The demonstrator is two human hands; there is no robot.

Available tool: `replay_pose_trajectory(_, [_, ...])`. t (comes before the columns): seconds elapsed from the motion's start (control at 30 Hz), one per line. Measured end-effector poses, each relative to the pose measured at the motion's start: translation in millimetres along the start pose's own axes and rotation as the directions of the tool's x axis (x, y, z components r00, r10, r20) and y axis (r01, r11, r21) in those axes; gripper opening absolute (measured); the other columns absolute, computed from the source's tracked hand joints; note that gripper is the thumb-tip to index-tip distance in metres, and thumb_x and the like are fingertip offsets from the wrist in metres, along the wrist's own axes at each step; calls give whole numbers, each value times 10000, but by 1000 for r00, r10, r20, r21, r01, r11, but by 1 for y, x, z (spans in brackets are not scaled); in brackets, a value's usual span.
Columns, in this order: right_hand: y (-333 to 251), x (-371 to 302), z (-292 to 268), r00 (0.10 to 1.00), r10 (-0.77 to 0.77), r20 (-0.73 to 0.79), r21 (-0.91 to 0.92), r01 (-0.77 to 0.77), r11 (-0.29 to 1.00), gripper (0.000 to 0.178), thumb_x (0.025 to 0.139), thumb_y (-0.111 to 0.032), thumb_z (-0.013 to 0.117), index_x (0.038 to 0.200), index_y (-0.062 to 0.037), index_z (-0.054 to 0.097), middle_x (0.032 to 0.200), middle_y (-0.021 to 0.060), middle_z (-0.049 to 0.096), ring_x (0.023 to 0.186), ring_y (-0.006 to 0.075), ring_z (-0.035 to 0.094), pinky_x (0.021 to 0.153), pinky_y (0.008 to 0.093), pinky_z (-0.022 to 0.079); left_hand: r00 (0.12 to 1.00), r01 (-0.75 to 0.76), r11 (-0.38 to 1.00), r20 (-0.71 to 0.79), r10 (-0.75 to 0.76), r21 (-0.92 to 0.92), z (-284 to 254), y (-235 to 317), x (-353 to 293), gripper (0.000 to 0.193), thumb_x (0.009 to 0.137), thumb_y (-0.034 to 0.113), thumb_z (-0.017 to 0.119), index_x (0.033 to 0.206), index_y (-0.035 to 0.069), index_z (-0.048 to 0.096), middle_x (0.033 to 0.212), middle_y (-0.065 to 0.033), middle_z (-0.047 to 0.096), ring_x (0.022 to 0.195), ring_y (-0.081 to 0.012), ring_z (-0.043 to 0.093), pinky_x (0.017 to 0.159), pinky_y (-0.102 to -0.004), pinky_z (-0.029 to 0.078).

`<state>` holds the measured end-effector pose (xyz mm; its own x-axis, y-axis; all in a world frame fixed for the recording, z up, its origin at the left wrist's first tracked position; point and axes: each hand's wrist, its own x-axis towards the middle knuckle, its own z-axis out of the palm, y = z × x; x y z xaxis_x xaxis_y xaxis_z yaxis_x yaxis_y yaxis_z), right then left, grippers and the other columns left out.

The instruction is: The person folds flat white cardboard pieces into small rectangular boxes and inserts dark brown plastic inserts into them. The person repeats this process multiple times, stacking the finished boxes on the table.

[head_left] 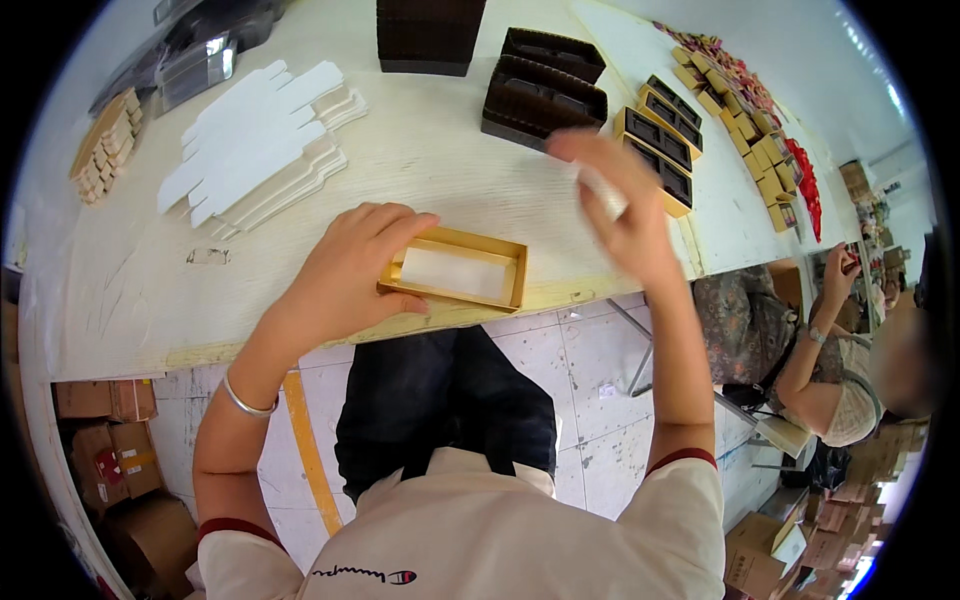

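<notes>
On the near edge of the table, my left hand [350, 262] grips the left end of an open gold cardboard box [516, 270] with a white inside bottom. My fingers lie over its far side and the thumb on its near side. My right hand [637, 215] is raised to the right, blurred by motion, with something white around or against a finger. Its fingertips are by the near right corner of a stack of dark brown plastic trays [540, 98]; whether they touch is unclear. Just right stand several gold boxes [678, 205] fitted with dark inserts.
Flat white carton blanks [250, 145] are piled at the left, near a stack of tan pieces [105, 148]. Another dark tray stack [430, 38] stands at the back. Small gold boxes [765, 170] line the far right. A seated person [825, 375] works at the right.
</notes>
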<state>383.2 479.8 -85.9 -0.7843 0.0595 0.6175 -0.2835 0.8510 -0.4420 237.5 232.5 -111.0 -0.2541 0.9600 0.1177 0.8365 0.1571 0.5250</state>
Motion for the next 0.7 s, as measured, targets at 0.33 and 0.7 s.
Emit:
replay_pose_trajectory(0.33, [67,46,-19,988,50,148,-604,50,796,115,770,-132,708,796,-37,648,867,44,645,871,241,572,772,372,433,978,17,993,-204,-40,-113,16,-7,-15,869,596,188,840,1359,78,438,1256,-135,526,1170,-331,457,1020,-381,356])
replay_pose_trajectory(0.7, [36,49,-41,963,180,-199,67,-170,983,203,925,-205,608,937,-8,654,876,10,635,821,106,549,757,242,429,981,62,975,-167,-99,-212,15,-5,-12,738,630,129,823,1283,38,492,1191,-121,542,1092,-301,496,954,-351,414])
